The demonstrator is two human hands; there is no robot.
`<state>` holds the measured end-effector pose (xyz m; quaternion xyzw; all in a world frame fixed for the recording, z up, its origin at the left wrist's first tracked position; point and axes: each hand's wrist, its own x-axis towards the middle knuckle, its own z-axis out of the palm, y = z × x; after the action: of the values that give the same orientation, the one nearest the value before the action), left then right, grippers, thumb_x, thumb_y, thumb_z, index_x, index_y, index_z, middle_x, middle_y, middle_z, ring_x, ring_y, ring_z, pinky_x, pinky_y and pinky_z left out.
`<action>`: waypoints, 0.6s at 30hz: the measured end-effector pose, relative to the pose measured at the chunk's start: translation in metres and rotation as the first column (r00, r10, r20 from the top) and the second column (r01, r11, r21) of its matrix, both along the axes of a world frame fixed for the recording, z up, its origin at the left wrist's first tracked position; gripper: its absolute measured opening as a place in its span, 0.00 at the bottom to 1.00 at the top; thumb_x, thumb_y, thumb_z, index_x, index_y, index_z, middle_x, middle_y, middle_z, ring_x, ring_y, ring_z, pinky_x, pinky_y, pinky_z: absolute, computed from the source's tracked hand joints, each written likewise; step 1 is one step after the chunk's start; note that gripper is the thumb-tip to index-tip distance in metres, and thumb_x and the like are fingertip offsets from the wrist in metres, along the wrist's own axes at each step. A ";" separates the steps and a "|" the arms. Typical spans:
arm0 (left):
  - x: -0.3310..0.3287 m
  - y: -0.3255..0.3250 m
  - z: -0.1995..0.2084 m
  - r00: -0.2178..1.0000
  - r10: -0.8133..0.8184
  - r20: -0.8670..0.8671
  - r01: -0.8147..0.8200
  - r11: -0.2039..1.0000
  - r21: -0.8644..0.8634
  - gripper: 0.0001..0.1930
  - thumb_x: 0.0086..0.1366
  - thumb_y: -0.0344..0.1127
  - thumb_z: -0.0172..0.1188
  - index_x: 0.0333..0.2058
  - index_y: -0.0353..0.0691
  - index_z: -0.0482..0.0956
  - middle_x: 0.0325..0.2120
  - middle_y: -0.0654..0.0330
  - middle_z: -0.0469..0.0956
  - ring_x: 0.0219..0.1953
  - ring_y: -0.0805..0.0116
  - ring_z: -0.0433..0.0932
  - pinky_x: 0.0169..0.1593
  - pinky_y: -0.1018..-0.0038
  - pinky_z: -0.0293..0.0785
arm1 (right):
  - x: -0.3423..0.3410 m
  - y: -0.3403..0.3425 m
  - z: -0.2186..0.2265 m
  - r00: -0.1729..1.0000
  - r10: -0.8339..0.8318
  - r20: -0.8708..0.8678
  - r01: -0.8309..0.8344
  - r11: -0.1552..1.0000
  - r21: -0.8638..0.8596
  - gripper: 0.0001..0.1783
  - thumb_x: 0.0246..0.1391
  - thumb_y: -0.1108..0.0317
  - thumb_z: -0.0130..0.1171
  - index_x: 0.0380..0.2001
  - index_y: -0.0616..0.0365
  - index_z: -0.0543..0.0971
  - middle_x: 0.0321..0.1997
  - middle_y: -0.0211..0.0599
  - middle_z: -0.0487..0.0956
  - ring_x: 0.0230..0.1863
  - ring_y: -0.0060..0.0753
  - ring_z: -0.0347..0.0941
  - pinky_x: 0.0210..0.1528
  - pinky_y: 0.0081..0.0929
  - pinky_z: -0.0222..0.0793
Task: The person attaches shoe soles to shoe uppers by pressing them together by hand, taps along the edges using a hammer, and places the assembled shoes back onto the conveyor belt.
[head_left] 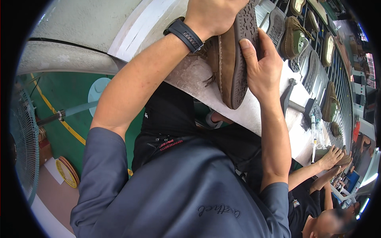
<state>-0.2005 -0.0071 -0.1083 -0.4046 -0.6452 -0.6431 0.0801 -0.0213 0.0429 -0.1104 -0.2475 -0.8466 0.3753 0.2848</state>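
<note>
- Brown shoe (pixel 227 67) is between your hands, over the bench's (pixel 248 115) near edge; toe points at that edge, sole faces bench-right.
- Right hand (pixel 264 67), nearer the edge: partly closed on the shoe, thumb on sole, other fingers mostly hidden.
- Left hand (pixel 216 16), farther in over the bench: curled round the shoe, fingertips partly cropped.
- You've open bench between sole and handled tool (pixel 297 106).

The shoe (pixel 228 75) is left of what seems a conveyor (pixel 346 95).
</note>
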 end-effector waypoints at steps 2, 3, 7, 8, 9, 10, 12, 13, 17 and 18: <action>-0.001 0.000 -0.001 0.997 -0.042 0.062 0.042 0.999 -0.003 0.18 0.69 0.43 0.66 0.44 0.30 0.82 0.34 0.43 0.84 0.38 0.49 0.84 0.45 0.61 0.78 | 0.000 0.002 0.000 1.000 -0.029 -0.006 0.029 0.999 0.014 0.34 0.66 0.55 0.69 0.61 0.74 0.76 0.48 0.58 0.87 0.49 0.43 0.85 0.54 0.35 0.78; -0.001 -0.002 -0.001 0.997 -0.040 0.065 0.040 0.999 -0.003 0.18 0.69 0.43 0.66 0.44 0.30 0.82 0.34 0.43 0.84 0.38 0.49 0.84 0.45 0.61 0.78 | 0.000 0.004 0.001 1.000 0.018 0.020 -0.017 0.999 -0.051 0.35 0.65 0.55 0.70 0.63 0.75 0.74 0.50 0.58 0.86 0.51 0.42 0.85 0.57 0.35 0.78; -0.002 -0.010 -0.002 0.981 -0.094 0.172 0.102 0.994 -0.040 0.18 0.69 0.44 0.66 0.44 0.31 0.82 0.34 0.44 0.84 0.37 0.51 0.83 0.45 0.62 0.78 | 0.005 0.017 -0.009 0.951 0.263 -0.160 -0.302 0.899 -0.318 0.43 0.61 0.56 0.74 0.68 0.77 0.69 0.59 0.56 0.82 0.59 0.39 0.80 0.64 0.35 0.74; -0.003 -0.011 -0.002 0.980 -0.083 0.179 0.097 0.993 -0.070 0.18 0.69 0.44 0.66 0.44 0.31 0.82 0.34 0.45 0.84 0.37 0.53 0.83 0.45 0.63 0.78 | 0.007 0.020 -0.012 0.951 0.268 -0.157 -0.305 0.898 -0.317 0.43 0.61 0.56 0.74 0.68 0.77 0.69 0.59 0.56 0.82 0.59 0.39 0.80 0.64 0.35 0.74; -0.003 -0.010 -0.004 0.980 -0.080 0.183 0.094 0.993 -0.068 0.18 0.69 0.44 0.66 0.44 0.31 0.82 0.34 0.45 0.84 0.37 0.53 0.83 0.45 0.63 0.78 | 0.008 0.020 -0.013 0.953 0.271 -0.133 -0.299 0.902 -0.311 0.46 0.59 0.56 0.76 0.68 0.77 0.68 0.61 0.56 0.81 0.61 0.39 0.79 0.66 0.35 0.73; -0.002 -0.008 -0.007 0.987 -0.063 0.145 0.069 0.997 -0.035 0.18 0.70 0.44 0.66 0.44 0.31 0.82 0.34 0.46 0.84 0.37 0.53 0.83 0.45 0.63 0.78 | 0.009 0.019 -0.013 0.956 0.273 -0.108 -0.293 0.906 -0.306 0.49 0.57 0.56 0.78 0.69 0.78 0.66 0.63 0.55 0.79 0.63 0.39 0.78 0.67 0.35 0.71; -0.002 -0.007 -0.009 0.993 -0.044 0.111 0.044 0.999 0.000 0.18 0.70 0.44 0.66 0.44 0.31 0.82 0.34 0.47 0.84 0.37 0.54 0.83 0.45 0.63 0.78 | 0.008 0.015 -0.011 0.967 0.239 -0.091 -0.256 0.920 -0.297 0.51 0.55 0.55 0.79 0.69 0.79 0.66 0.62 0.55 0.80 0.63 0.40 0.78 0.68 0.35 0.71; -0.002 -0.007 -0.010 0.992 -0.051 0.116 0.051 0.999 0.002 0.18 0.70 0.44 0.65 0.44 0.31 0.82 0.34 0.46 0.84 0.37 0.54 0.83 0.45 0.63 0.78 | 0.007 0.013 -0.010 0.976 0.202 -0.079 -0.216 0.933 -0.286 0.52 0.53 0.55 0.81 0.69 0.79 0.66 0.61 0.56 0.80 0.63 0.40 0.78 0.68 0.35 0.71; -0.003 -0.010 -0.008 0.983 -0.094 0.159 0.099 0.995 -0.019 0.18 0.70 0.44 0.65 0.43 0.31 0.82 0.35 0.45 0.84 0.38 0.53 0.83 0.45 0.62 0.78 | 0.009 0.017 -0.007 0.970 0.229 -0.075 -0.241 0.902 -0.358 0.57 0.49 0.55 0.84 0.70 0.79 0.64 0.62 0.57 0.79 0.65 0.42 0.76 0.71 0.36 0.69; -0.003 -0.010 -0.009 0.983 -0.092 0.158 0.096 0.995 -0.017 0.18 0.70 0.44 0.65 0.43 0.31 0.82 0.35 0.45 0.84 0.38 0.53 0.83 0.45 0.62 0.78 | 0.011 0.021 -0.008 0.948 0.294 -0.120 -0.317 0.881 -0.352 0.59 0.47 0.55 0.85 0.70 0.79 0.63 0.64 0.58 0.77 0.66 0.43 0.75 0.71 0.37 0.68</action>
<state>-0.2039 -0.0169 -0.1172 -0.3834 -0.6377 -0.6680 -0.0064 -0.0103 0.0642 -0.1187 -0.1476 -0.7806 0.5744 0.1975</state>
